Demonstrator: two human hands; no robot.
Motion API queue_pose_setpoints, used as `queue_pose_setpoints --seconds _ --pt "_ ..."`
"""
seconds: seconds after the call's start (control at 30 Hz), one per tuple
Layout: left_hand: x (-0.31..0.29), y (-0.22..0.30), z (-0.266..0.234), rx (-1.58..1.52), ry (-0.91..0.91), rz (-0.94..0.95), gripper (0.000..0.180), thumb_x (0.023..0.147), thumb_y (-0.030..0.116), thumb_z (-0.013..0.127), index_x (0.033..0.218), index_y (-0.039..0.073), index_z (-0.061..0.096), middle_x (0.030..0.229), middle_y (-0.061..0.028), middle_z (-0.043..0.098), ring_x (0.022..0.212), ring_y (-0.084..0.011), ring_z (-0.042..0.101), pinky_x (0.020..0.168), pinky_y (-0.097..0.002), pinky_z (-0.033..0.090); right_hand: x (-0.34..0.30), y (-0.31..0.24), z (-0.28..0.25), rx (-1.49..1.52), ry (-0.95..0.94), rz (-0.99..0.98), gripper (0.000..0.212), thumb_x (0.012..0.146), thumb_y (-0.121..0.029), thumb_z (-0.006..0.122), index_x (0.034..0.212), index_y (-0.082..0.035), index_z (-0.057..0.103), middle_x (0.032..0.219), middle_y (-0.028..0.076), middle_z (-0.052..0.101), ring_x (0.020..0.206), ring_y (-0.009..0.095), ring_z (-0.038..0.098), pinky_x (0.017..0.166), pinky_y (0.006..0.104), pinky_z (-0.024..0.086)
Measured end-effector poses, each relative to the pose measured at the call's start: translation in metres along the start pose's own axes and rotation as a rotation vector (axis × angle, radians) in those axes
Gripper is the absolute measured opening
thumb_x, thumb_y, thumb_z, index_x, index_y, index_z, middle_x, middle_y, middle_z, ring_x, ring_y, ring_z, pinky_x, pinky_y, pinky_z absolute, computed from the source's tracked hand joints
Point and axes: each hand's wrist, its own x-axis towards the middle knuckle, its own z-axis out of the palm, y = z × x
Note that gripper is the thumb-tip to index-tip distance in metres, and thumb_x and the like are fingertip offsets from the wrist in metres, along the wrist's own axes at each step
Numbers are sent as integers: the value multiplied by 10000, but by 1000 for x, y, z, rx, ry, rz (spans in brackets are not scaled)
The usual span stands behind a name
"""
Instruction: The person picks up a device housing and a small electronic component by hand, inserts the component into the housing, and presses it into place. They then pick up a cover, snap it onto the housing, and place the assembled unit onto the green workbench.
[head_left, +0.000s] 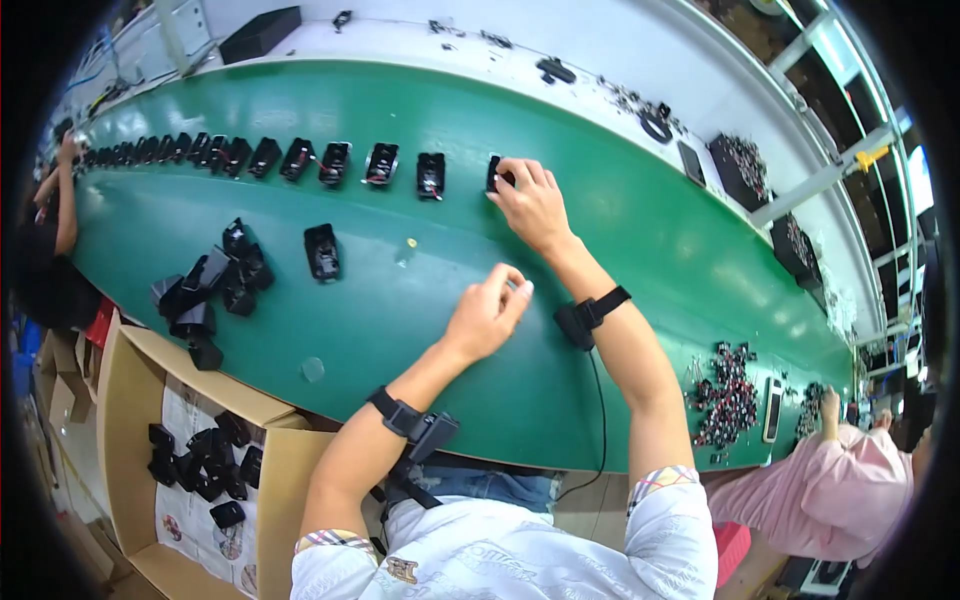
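At the right end of a long row, my right hand (536, 206) has its fingers closed on a small black plastic housing (493, 174) lying on the green table. Its fingers cover much of the housing. Lower and a little to the left, my left hand (488, 314) hovers over the tabletop with curled fingers; whether anything small is in them is hidden. The nearest housing in the row (431, 176) is an open black shell with a bit of red wire. Another black housing (322, 252) lies apart, left of my hands.
A pile of black casings (215, 285) lies at the left, above an open cardboard box (130, 440) with more casings. Small wired parts (728, 395) are heaped at the right. Co-workers sit at both ends; a pink sleeve (840, 480) shows right. Black bins (738, 165) line the far right edge.
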Motion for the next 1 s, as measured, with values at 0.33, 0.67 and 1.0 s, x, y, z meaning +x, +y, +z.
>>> queue_pose_setpoints --seconds 0.33,0.67,1.0 --pt "3 -2 -5 279 146 242 252 1007 317 611 1016 67 583 619 -136 647 601 -352 666 576 -482 496 3 -9 3 195 -166 13 390 793 -256 820 1122 -60 744 1344 131 582 1270 385 512 1076 496 428" --pt "8 3 -31 600 224 205 255 871 278 628 964 42 646 813 -197 721 762 -399 703 685 -528 545 -18 -48 -37 386 -85 121 559 842 -220 797 1344 -54 614 1383 181 555 1313 369 502 1110 471 406" --pt "-82 142 -370 1342 419 -336 1185 621 688 847 1552 104 404 1498 -293 473 1372 -440 484 1107 -498 445 43 -154 -69 628 -202 -104 852 768 -402 861 1489 -124 501 1526 206 430 1405 410 418 1167 521 347"
